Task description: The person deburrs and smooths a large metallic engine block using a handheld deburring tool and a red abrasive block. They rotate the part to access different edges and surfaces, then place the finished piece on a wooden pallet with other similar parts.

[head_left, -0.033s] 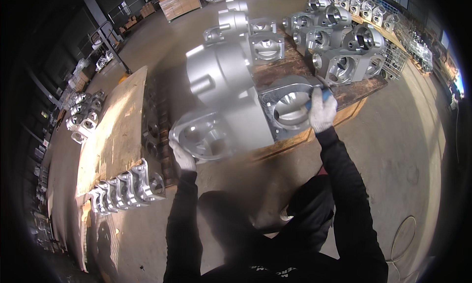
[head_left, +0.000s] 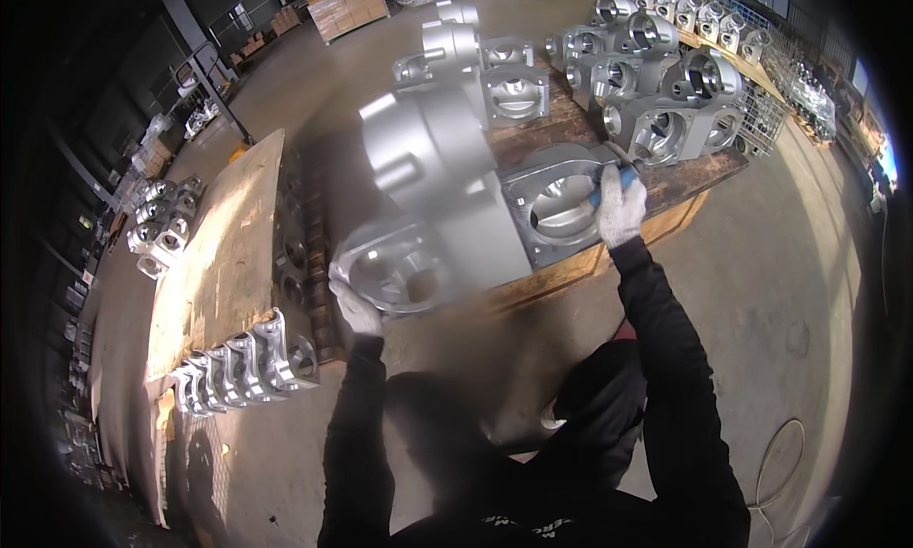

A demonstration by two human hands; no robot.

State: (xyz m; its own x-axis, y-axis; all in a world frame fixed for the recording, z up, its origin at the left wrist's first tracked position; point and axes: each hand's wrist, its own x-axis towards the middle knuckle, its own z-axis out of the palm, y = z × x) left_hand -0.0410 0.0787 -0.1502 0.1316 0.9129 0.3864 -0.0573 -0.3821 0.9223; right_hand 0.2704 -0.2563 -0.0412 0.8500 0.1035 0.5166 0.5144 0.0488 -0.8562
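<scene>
A large silver metal casting (head_left: pixel 428 153), with a round barrel and flanged openings, lies at the near edge of a wooden pallet table. My left hand (head_left: pixel 359 310), in a white glove, grips the rim of its left flange (head_left: pixel 395 263); some fingers are hidden behind the metal. My right hand (head_left: pixel 622 210), also gloved, is closed around a blue-handled tool (head_left: pixel 628 175) at the right rim of the square flange (head_left: pixel 526 205). The tool's working end cannot be made out.
More silver castings (head_left: pixel 452 46) stand behind on the brown pallet top (head_left: pixel 704 172), with others (head_left: pixel 666 129) at its right. Left of me, a plywood board (head_left: pixel 223 253) has a row of castings (head_left: pixel 247 362) along its near end. A thin hose (head_left: pixel 782 453) curls on the floor at right.
My right hand has shifted very slightly up and left with the tool. The left hand has slipped slightly lower along the flange; the casting stays almost in place.
</scene>
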